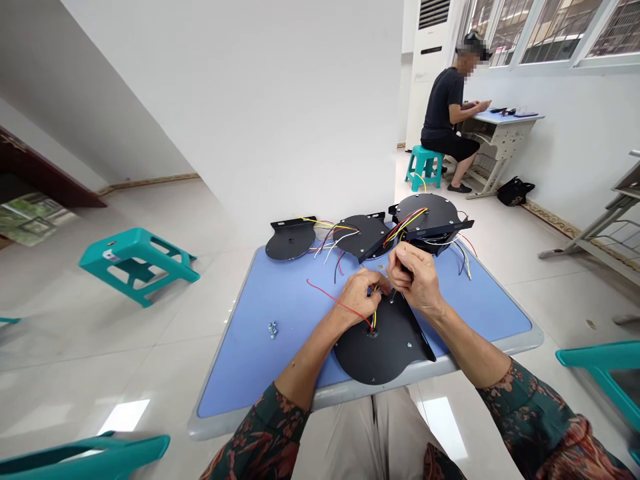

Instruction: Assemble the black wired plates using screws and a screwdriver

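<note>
On the near edge of the desk lies a round black metal plate with a bent flange along its right side. Red, yellow and white wires come out of a hole in it. My left hand rests over the plate's far part, fingers curled in beside the wires; what they pinch is hidden. My right hand is a fist around a dark handle, seemingly a screwdriver, whose thin shaft points down at a screw near the flange. Several small silver screws lie in a heap to the left.
Along the far edge of the blue desk sit more black plates with loose coloured wires, some stacked at the right. Green stools stand around. A person sits at another desk by the windows.
</note>
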`<state>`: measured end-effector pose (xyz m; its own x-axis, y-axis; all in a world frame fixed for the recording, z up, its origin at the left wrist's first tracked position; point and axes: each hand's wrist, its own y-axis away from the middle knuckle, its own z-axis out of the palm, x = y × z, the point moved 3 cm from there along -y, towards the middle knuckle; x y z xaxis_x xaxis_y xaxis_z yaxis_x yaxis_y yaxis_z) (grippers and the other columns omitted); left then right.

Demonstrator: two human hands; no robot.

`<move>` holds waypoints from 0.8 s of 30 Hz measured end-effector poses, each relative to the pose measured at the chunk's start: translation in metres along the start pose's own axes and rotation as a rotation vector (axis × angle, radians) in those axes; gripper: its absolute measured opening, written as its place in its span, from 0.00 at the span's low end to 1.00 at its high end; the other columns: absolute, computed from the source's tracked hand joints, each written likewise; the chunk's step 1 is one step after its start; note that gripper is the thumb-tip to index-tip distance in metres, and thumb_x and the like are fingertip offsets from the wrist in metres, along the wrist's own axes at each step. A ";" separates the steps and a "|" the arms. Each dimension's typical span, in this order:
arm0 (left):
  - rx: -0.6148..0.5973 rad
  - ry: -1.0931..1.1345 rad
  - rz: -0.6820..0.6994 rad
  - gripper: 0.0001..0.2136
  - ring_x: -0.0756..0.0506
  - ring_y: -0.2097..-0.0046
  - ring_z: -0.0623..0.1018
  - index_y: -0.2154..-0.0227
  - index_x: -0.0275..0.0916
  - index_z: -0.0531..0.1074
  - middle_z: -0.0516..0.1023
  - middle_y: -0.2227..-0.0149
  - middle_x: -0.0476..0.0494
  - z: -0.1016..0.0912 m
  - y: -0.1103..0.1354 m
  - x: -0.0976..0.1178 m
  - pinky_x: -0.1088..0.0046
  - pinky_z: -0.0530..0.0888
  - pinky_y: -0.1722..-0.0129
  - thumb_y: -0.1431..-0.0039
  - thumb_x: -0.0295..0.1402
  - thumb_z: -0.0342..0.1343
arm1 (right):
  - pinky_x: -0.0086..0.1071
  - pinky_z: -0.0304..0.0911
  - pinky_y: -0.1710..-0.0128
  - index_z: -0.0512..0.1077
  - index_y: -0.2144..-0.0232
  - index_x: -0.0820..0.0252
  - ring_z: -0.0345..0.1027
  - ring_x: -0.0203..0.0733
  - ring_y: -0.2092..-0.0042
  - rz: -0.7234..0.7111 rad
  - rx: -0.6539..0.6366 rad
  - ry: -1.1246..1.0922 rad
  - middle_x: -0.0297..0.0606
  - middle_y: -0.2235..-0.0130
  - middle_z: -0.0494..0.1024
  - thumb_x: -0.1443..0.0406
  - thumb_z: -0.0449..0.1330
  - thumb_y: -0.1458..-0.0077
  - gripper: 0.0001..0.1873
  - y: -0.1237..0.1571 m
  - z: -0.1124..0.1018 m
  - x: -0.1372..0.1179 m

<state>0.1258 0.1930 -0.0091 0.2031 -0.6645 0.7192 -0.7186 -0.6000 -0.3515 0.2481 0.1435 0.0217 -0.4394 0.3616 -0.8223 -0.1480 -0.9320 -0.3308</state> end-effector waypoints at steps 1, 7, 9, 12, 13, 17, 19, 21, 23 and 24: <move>-0.003 -0.001 -0.002 0.15 0.45 0.63 0.76 0.73 0.37 0.77 0.82 0.69 0.47 0.001 0.000 -0.001 0.70 0.72 0.59 0.57 0.14 0.49 | 0.22 0.35 0.86 0.68 0.77 0.59 0.35 0.25 0.83 -0.003 0.034 -0.002 0.21 0.84 0.50 0.55 0.63 0.42 0.18 0.000 -0.001 0.000; -0.018 -0.032 -0.008 0.12 0.45 0.62 0.77 0.71 0.37 0.78 0.83 0.68 0.47 0.002 0.000 -0.004 0.70 0.72 0.58 0.51 0.15 0.54 | 0.21 0.35 0.86 0.68 0.76 0.59 0.36 0.25 0.83 -0.012 0.115 0.002 0.21 0.84 0.51 0.55 0.62 0.41 0.17 -0.001 -0.003 -0.001; -0.018 -0.037 0.005 0.11 0.45 0.61 0.77 0.70 0.37 0.79 0.83 0.67 0.47 0.002 0.000 -0.002 0.68 0.71 0.56 0.49 0.17 0.56 | 0.22 0.35 0.86 0.68 0.77 0.59 0.36 0.25 0.83 -0.014 0.101 0.014 0.21 0.84 0.51 0.55 0.62 0.42 0.18 -0.001 0.000 -0.002; -0.026 -0.010 0.033 0.08 0.44 0.60 0.78 0.69 0.37 0.79 0.83 0.65 0.45 0.003 0.000 0.002 0.68 0.71 0.55 0.46 0.20 0.59 | 0.22 0.35 0.86 0.68 0.77 0.59 0.35 0.25 0.83 -0.022 0.071 0.036 0.21 0.84 0.51 0.53 0.63 0.43 0.19 0.000 0.003 -0.002; -0.030 0.002 0.045 0.07 0.44 0.60 0.78 0.69 0.38 0.80 0.82 0.65 0.45 0.003 0.000 0.002 0.68 0.71 0.55 0.45 0.21 0.60 | 0.22 0.35 0.86 0.68 0.77 0.59 0.35 0.25 0.83 -0.024 0.060 0.042 0.21 0.84 0.51 0.53 0.63 0.43 0.19 0.001 0.004 -0.002; -0.037 0.017 0.073 0.04 0.45 0.61 0.77 0.68 0.37 0.80 0.82 0.66 0.44 0.005 0.000 0.002 0.68 0.71 0.55 0.44 0.23 0.62 | 0.22 0.35 0.86 0.68 0.77 0.59 0.35 0.25 0.83 -0.026 0.056 0.040 0.21 0.84 0.51 0.53 0.63 0.43 0.19 0.000 0.004 -0.002; -0.039 0.007 0.075 0.04 0.45 0.62 0.77 0.69 0.37 0.80 0.82 0.67 0.44 0.005 -0.001 0.001 0.68 0.71 0.56 0.44 0.24 0.61 | 0.22 0.35 0.86 0.68 0.77 0.59 0.35 0.25 0.83 -0.026 0.081 0.021 0.21 0.84 0.51 0.54 0.62 0.42 0.18 0.000 0.002 -0.002; -0.048 -0.006 0.076 0.04 0.44 0.62 0.78 0.69 0.37 0.80 0.82 0.67 0.45 0.006 -0.001 0.001 0.67 0.71 0.56 0.43 0.24 0.60 | 0.22 0.35 0.86 0.67 0.77 0.59 0.36 0.26 0.83 -0.031 0.109 0.005 0.21 0.84 0.50 0.55 0.62 0.43 0.17 -0.001 0.000 -0.003; -0.057 -0.014 0.075 0.05 0.44 0.62 0.78 0.69 0.38 0.80 0.82 0.66 0.45 0.006 -0.002 0.001 0.67 0.71 0.55 0.42 0.25 0.59 | 0.22 0.35 0.85 0.67 0.77 0.59 0.36 0.26 0.82 -0.036 0.119 -0.001 0.21 0.84 0.50 0.55 0.63 0.43 0.17 -0.001 -0.001 -0.004; -0.059 -0.015 0.074 0.05 0.44 0.61 0.79 0.68 0.38 0.80 0.83 0.66 0.45 0.005 -0.002 0.001 0.67 0.72 0.54 0.42 0.25 0.59 | 0.22 0.35 0.85 0.67 0.77 0.59 0.36 0.26 0.82 -0.036 0.117 0.000 0.21 0.84 0.50 0.55 0.63 0.43 0.17 0.000 -0.001 -0.005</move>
<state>0.1309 0.1911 -0.0111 0.1572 -0.7128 0.6836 -0.7701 -0.5218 -0.3670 0.2510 0.1423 0.0251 -0.4318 0.3950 -0.8109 -0.2659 -0.9148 -0.3040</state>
